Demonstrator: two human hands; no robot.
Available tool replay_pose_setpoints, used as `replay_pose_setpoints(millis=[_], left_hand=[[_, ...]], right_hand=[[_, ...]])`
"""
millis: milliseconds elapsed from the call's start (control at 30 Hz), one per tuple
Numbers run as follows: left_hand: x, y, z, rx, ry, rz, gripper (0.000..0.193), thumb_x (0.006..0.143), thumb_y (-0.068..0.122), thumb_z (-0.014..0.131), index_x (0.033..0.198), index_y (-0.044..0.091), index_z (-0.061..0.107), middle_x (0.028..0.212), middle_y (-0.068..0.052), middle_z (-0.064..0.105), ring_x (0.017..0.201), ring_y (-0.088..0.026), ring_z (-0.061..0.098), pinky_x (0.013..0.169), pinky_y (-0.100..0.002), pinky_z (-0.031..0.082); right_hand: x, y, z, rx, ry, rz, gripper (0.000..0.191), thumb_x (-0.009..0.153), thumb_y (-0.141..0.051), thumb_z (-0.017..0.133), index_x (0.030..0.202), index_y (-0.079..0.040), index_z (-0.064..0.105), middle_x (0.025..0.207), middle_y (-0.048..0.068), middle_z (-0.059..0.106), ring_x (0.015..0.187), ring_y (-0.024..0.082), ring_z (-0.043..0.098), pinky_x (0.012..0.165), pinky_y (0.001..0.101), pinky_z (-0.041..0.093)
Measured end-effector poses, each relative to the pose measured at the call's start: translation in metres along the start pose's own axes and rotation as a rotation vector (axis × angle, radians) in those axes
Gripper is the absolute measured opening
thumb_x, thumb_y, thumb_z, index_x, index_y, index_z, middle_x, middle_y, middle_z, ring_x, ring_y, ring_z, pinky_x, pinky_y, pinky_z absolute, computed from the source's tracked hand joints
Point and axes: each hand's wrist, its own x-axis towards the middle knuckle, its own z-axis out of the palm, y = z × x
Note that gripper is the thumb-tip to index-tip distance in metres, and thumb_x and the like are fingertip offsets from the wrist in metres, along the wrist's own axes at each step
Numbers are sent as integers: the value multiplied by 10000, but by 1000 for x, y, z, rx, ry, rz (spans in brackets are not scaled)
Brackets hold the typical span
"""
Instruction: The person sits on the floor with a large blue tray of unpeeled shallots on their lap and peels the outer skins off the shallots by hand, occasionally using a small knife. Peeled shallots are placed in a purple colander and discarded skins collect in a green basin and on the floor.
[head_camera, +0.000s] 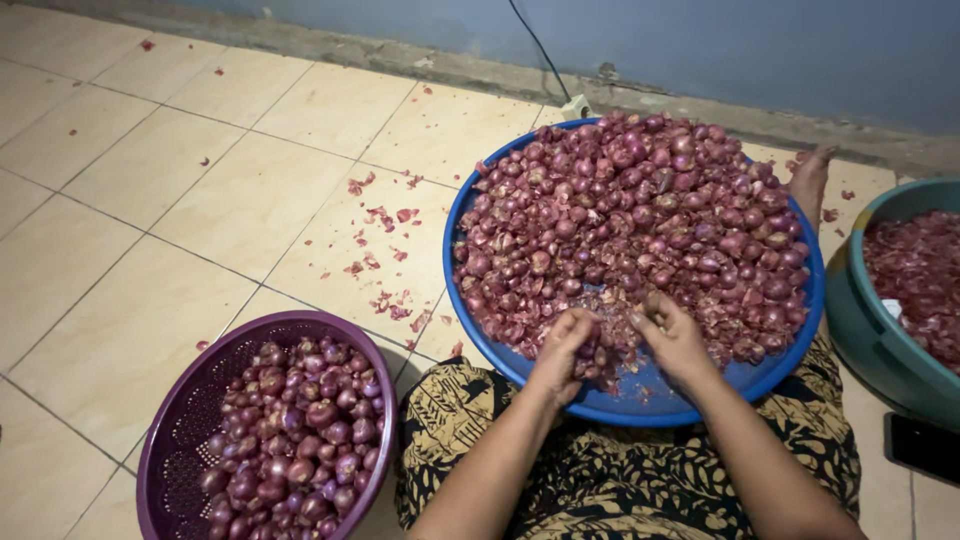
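A person sits on a cream tiled floor (150, 200) with a wide round blue plastic basin (640, 405) resting on a patterned lap. The basin is heaped with small purple-red shallots (640, 210). The left hand (562, 350) and right hand (672, 335) curl around shallots at the pile's near edge. A purple perforated plastic basket (175, 430) of shallots stands to the left, and a teal plastic tub (865, 330) of peelings to the right.

shallots (640, 210) in basin (700, 400), basket (170, 440) left, tub (870, 330) right

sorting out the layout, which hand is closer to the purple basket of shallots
Left. The left hand works at the blue basin's near edge, on the purple basket's side; the right hand is farther away.
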Motion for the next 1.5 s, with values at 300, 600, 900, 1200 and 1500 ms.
replay_pose_setpoints(millis=[300,600,900,1200,1500], left_hand=[[1,-4,17,302,97,41,243,945,138,710,1162,50,646,944,-53,734,683,-113,694,470,-270,539],[3,-13,4,339,49,97,195,963,136,726,1114,21,681,818,-32,701,534,-96,614,429,-239,485],[7,-14,-6,332,25,-40,193,1021,224,662,1063,36,674,825,-68,718,567,-108,636,427,-213,460],[2,-2,-1,184,-37,-128,195,1021,252,651,1069,63,664,874,-71,736,616,-107,649,449,-200,462],[-2,0,2,179,-39,-130,177,989,225,695,1049,59,676,892,-71,748,615,-111,654,453,-201,467]], right_hand=[[-12,-19,15,592,-93,349,96,988,-152,647,1012,-90,578,596,-36,487,376,36,337,347,240,213],[-15,-3,19,465,48,398,192,1021,-209,570,867,-95,564,568,-30,484,365,62,358,340,268,238],[-16,-22,-4,220,-224,40,887,863,11,716,1621,-86,265,1158,143,722,1092,121,677,970,249,535],[-22,-3,8,560,-99,213,226,961,47,734,1180,100,720,1630,-24,505,759,178,666,546,275,465],[-18,-10,12,554,4,334,519,875,-7,717,1376,-53,590,780,8,675,536,83,567,422,214,388]])
